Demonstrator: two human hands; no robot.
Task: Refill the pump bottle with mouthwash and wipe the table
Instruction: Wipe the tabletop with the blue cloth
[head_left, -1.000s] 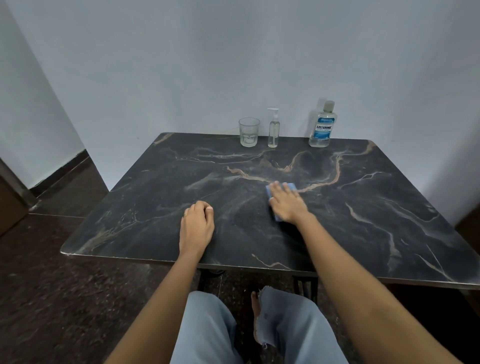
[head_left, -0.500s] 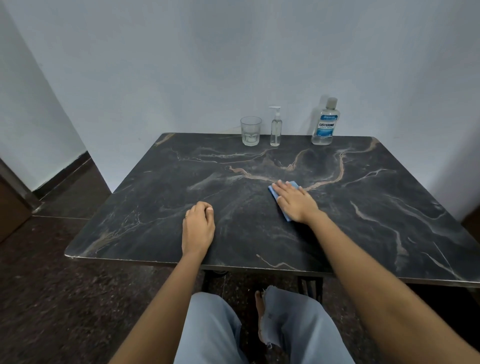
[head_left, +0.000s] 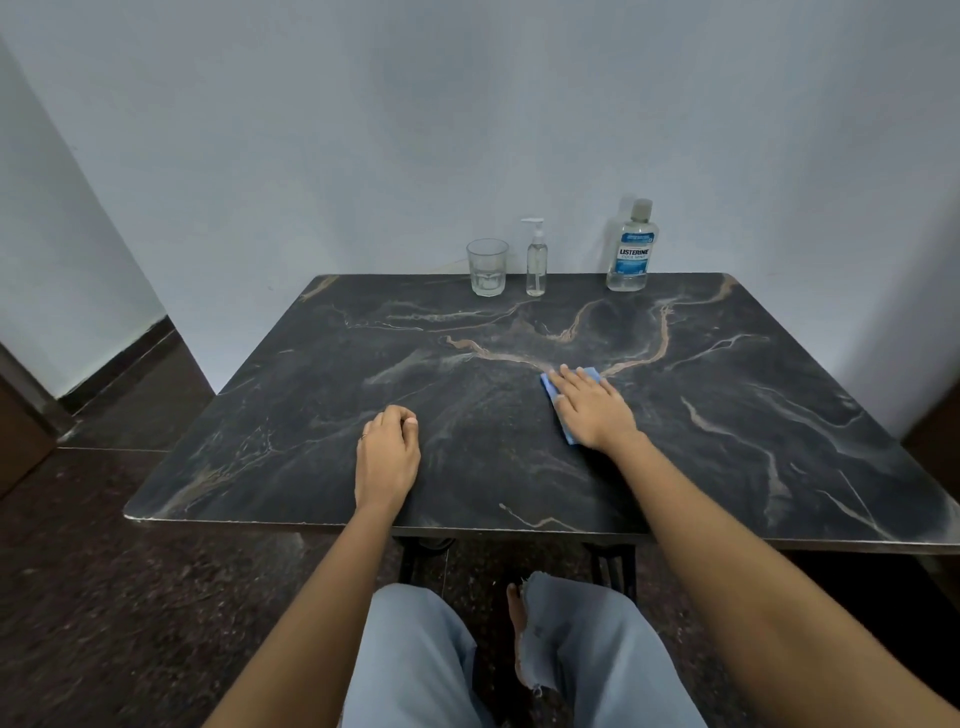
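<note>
My right hand lies flat, fingers together, pressing a blue cloth onto the middle of the dark marble table; only the cloth's left and far edges show. My left hand rests as a loose fist on the table near the front edge, holding nothing. At the back edge, against the wall, stand a clear pump bottle with a white pump and, to its right, a capped Listerine mouthwash bottle.
An empty clear glass stands just left of the pump bottle. The table's back edge touches the grey wall. Dark speckled floor lies to the left, and my legs in light jeans are under the front edge.
My right hand has slid the blue cloth a little to the right and away from me across the table. My left hand has stayed in place.
</note>
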